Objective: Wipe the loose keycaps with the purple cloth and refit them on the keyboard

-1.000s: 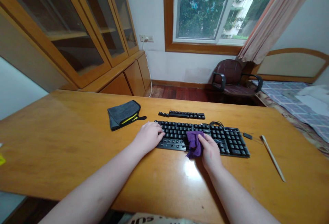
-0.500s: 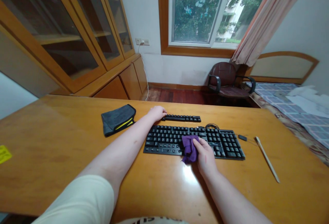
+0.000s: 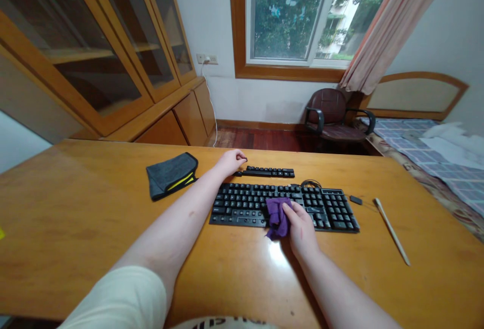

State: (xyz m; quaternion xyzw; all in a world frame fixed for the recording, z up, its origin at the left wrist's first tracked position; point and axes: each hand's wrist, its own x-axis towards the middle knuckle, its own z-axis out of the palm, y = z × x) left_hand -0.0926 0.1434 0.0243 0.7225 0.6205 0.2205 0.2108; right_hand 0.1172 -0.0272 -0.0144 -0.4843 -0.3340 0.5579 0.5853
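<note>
A black keyboard [image 3: 234,200] lies across the desk in front of me, with keycaps off along part of its front rows. Behind it, loose black keycaps [image 3: 269,172] stand in a line, a long one among them. My left hand [image 3: 230,162] is just above the left end of that line, thumb and fingers pinched on a small dark keycap [image 3: 244,159]. Bunched in my right hand [image 3: 302,225] is a purple cloth [image 3: 279,215], which hangs over the keyboard's front middle.
A folded grey cloth [image 3: 170,175] with black edging and yellow inside lies at the left. To the right are a small black plug-like piece [image 3: 356,200] and a thin light-coloured brush [image 3: 393,233]. A coiled cable [image 3: 311,183] sits behind the keyboard. Beyond the desk stands an office chair [image 3: 327,112].
My left hand has lifted slightly off the line of keycaps, with one keycap now between its fingertips. My right hand and the purple cloth stay almost where they were.
</note>
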